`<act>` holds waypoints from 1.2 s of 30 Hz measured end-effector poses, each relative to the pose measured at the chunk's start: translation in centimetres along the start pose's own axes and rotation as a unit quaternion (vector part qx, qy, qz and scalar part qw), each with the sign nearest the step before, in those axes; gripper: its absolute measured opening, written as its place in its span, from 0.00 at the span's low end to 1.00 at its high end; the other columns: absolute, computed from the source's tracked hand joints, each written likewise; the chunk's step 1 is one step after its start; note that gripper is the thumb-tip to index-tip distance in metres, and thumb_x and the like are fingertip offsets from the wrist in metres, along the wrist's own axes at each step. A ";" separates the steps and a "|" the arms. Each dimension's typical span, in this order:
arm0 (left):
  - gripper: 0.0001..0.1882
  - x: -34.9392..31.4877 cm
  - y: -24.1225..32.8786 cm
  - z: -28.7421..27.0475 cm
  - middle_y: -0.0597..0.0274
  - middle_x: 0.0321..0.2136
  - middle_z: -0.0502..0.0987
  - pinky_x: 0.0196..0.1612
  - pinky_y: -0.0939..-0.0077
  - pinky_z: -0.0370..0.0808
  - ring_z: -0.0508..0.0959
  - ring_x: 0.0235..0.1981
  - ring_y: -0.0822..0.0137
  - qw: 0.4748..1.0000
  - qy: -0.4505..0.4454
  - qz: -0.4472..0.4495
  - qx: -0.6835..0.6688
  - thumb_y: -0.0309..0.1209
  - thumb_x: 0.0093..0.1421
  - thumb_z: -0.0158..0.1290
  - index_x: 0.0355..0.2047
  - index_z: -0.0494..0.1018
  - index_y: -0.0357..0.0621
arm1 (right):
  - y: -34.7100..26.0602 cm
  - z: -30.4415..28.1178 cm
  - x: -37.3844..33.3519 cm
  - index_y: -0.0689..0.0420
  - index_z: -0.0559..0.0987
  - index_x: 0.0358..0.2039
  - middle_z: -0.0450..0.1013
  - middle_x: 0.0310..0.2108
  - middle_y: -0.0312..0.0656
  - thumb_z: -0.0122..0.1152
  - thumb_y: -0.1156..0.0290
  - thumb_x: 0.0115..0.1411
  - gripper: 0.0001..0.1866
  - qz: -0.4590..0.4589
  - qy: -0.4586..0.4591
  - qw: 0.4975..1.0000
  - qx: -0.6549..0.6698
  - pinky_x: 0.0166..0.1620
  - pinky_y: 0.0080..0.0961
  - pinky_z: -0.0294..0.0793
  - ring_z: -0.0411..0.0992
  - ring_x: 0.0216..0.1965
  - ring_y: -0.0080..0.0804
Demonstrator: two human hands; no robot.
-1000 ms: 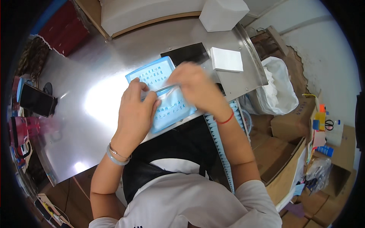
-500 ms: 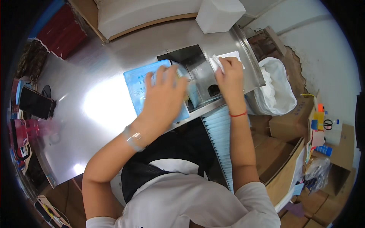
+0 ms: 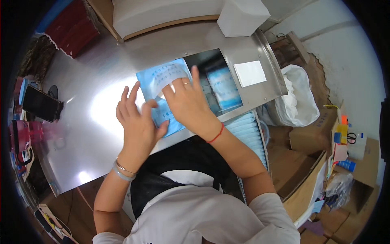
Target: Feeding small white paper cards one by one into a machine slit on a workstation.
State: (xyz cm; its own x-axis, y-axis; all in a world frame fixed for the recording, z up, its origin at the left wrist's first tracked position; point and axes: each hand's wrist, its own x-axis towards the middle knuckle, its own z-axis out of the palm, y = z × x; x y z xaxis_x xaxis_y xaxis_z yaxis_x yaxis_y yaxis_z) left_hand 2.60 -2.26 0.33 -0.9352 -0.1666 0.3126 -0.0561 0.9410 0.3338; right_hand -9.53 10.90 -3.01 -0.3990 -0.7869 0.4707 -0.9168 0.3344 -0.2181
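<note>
A blue printed bag [image 3: 165, 117] lies flat on the steel table near its front edge. My right hand [image 3: 189, 103] reaches over it, its little finger raised and the other fingers bent down into the bag's mouth. A white folded sheet [image 3: 161, 84] shows at those fingers, partly under the bag's printed film; the fingertips are hidden. My left hand [image 3: 137, 122] is open at the bag's left side, fingers spread, its thumb over the bag's lower part. To the right, another white folded sheet [image 3: 250, 73] lies on the table beside a rectangular opening.
Inside the table's opening [image 3: 207, 65] sits a blue-and-white packet [image 3: 224, 88]. A row of light blue packets [image 3: 243, 132] stands below the front edge. A lined waste bag [image 3: 302, 97] is at right, a phone on a stand [image 3: 40, 103] at left, a white block [image 3: 243, 18] behind.
My right hand has moved left from the white sheets to the blue bag, carrying a sheet. My left hand has drawn back left, uncovering the bag and the table opening.
</note>
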 end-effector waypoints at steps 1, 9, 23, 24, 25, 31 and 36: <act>0.26 -0.2 0.3 0.2 0.47 0.63 0.58 0.58 0.49 0.58 0.61 0.60 0.44 0.999 0.032 0.027 0.033 0.29 0.41 0.65 0.44 0.74 0.51 | 0.4 -0.2 0.7 0.59 0.78 0.39 0.72 0.39 0.48 0.59 0.73 0.50 0.14 -0.010 -0.039 0.999 0.032 0.67 0.56 0.52 0.74 0.40 0.42; 0.33 0.5 1.5 1.0 0.52 0.43 0.69 0.44 0.65 0.67 0.69 0.43 0.55 0.997 -0.049 0.064 -0.012 0.25 0.42 0.63 0.52 0.70 0.34 | 14.4 -8.2 11.6 0.59 0.82 0.35 0.77 0.34 0.48 0.59 0.64 0.57 0.12 0.154 0.209 0.904 -0.340 0.41 0.45 0.75 0.75 0.38 0.57; 0.17 3.1 1.2 0.2 0.47 0.41 0.69 0.48 0.57 0.71 0.72 0.44 0.49 0.997 -0.033 0.061 -0.036 0.36 0.45 0.68 0.26 0.75 0.36 | 14.2 -10.7 11.7 0.62 0.80 0.32 0.78 0.30 0.48 0.65 0.69 0.50 0.12 0.139 0.252 0.946 -0.148 0.36 0.36 0.75 0.77 0.32 0.42; 0.17 3.1 1.1 0.1 0.47 0.41 0.69 0.48 0.57 0.71 0.72 0.44 0.49 0.997 -0.018 0.068 -0.030 0.36 0.45 0.68 0.26 0.75 0.36 | 11.5 -9.5 10.4 0.62 0.80 0.32 0.78 0.31 0.45 0.68 0.71 0.48 0.11 0.150 0.337 0.929 -0.009 0.35 0.32 0.74 0.77 0.30 0.36; 0.19 3.1 1.1 0.0 0.46 0.42 0.68 0.49 0.57 0.72 0.73 0.44 0.48 0.996 -0.032 0.032 -0.072 0.37 0.46 0.68 0.28 0.74 0.35 | 9.1 -7.9 9.0 0.62 0.79 0.31 0.78 0.32 0.43 0.69 0.72 0.46 0.12 0.212 0.289 0.928 0.105 0.35 0.27 0.73 0.76 0.30 0.31; 0.20 2.7 0.4 -0.8 0.46 0.45 0.67 0.44 0.63 0.77 0.76 0.43 0.47 0.978 -0.098 -0.086 -0.163 0.40 0.53 0.65 0.32 0.72 0.36 | 2.2 -1.9 3.0 0.59 0.75 0.45 0.79 0.30 0.48 0.61 0.76 0.47 0.21 0.276 -0.045 0.903 0.325 0.39 0.28 0.74 0.77 0.36 0.38; 0.16 2.4 0.6 -0.3 0.47 0.43 0.68 0.46 0.62 0.76 0.75 0.46 0.48 0.988 -0.030 -0.048 -0.141 0.38 0.55 0.63 0.30 0.73 0.37 | 4.1 -5.1 1.6 0.58 0.81 0.32 0.76 0.29 0.49 0.62 0.71 0.52 0.08 0.032 -0.128 0.981 0.145 0.44 0.40 0.68 0.75 0.37 0.45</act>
State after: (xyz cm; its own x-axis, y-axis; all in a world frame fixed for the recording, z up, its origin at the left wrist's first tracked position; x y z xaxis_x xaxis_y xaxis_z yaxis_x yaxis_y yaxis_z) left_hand 0.43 -2.16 1.54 -0.9501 -0.2247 0.2163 -0.0536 0.8009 0.5964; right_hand -14.03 13.66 1.20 -0.4057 -0.8855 0.2262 -0.8326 0.2561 -0.4911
